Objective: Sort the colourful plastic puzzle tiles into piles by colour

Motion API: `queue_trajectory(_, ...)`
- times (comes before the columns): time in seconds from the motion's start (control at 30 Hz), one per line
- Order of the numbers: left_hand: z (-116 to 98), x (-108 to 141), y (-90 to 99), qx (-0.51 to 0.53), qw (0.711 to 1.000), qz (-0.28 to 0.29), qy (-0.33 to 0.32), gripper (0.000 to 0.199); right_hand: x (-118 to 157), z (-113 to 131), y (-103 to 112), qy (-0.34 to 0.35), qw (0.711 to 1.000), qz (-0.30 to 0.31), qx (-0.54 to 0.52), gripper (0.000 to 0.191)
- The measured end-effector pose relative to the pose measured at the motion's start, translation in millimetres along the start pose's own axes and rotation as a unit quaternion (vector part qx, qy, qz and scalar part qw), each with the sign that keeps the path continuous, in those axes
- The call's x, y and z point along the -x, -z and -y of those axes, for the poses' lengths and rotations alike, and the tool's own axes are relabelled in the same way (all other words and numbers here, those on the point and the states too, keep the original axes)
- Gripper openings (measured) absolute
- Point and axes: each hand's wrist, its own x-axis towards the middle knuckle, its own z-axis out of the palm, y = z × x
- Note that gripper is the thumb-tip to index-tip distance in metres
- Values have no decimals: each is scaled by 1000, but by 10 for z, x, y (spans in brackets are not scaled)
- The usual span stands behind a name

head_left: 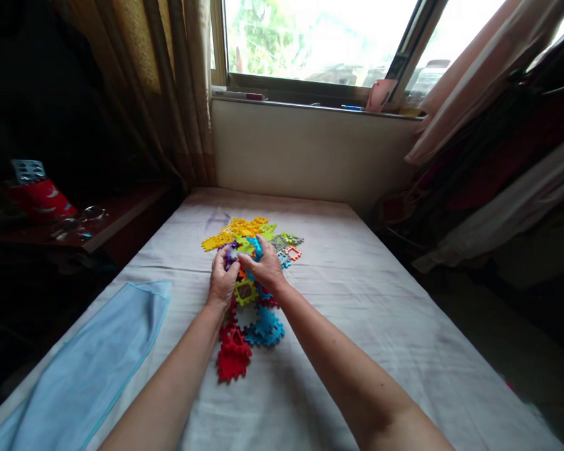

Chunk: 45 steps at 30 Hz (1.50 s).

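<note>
Nearest the camera, two bare forearms (pixel 169 376) are stretched over a pale, lightly creased sheet (pixel 357 351), with a light-blue cloth (pixel 103 351) laid out on their left. Around the hands, at the middle of the sheet, a loose heap of toothed plastic pieces (pixel 252 285) is spread: yellow toothed pieces (pixel 249 224) at the far end, red toothed pieces (pixel 234 360) at the near end, and bright-blue toothed pieces (pixel 267 327) just beside the red. A purple toothed plastic piece (pixel 230 255) is gripped between the bent fingers and thumb of the left hand (pixel 222 280). A sky-blue toothed plastic piece (pixel 254 247) is clasped in the right hand (pixel 267 268), whose thumb is pointed toward the left; whether the two held pieces are joined cannot be told, as that spot is small and blurred. A lime-green square frame (pixel 245 302) is seen between the wrists, and an orange square frame (pixel 292 253) at the right edge of the heap. By judgement, the held pieces should be found light, stiff and slightly slippery, with thin teeth that could be bent if forced. They are best grasped by their flat faces or outer edges, with the teeth left free of the fingertips.
</note>
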Motion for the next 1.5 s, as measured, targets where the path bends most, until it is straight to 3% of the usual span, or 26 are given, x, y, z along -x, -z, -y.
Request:
queue_trajectory(0.1,-234,-298,-76,7,999,20,30,49,-388,142,-10,-48,996,39,-62,66)
queue_trajectory(0.2,-391,-616,-41,-29,998,40,49,46,-697,96,178,-70,992,59,-89,64)
queue_trajectory(0.33,-425,-1026,137,-139,988,34,63,48,-903,-251,584,-128,991,32,19,55)
queue_trajectory(0.4,-390,-1227,250,-205,977,19,56,49,-935,-485,760,-176,977,17,121,51)
queue_trajectory(0.5,-298,-1536,389,-304,951,4,52,46,-954,-821,891,-240,952,0,189,58)
queue_trajectory(0.63,-100,-1928,373,-402,913,24,61,50,-1041,-1118,751,-275,937,-3,215,60)
queue_trajectory(0.77,133,-2170,66,-448,888,83,60,58,-1217,-1180,423,-217,951,27,218,56)
queue_trajectory(0.87,244,-2218,-233,-453,881,126,42,61,-1369,-1142,223,-197,960,40,196,57)
queue_trajectory(0.97,264,-2200,-471,-434,886,155,39,59,-1516,-1101,88,-214,970,35,107,49)
queue_trajectory(1.13,128,-2049,-672,-336,907,241,79,38,-1620,-984,-40,-226,972,56,-19,35)
queue_trajectory(1.3,-170,-1746,-605,-219,922,301,109,40,-1414,-659,111,-207,963,98,-141,34)
queue_trajectory(1.4,-337,-1512,-433,-183,928,304,113,42,-1148,-448,276,-190,954,119,-199,35)
queue_trajectory(1.5,-430,-1214,-230,-166,934,292,121,47,-802,-312,391,-140,960,170,-173,29)
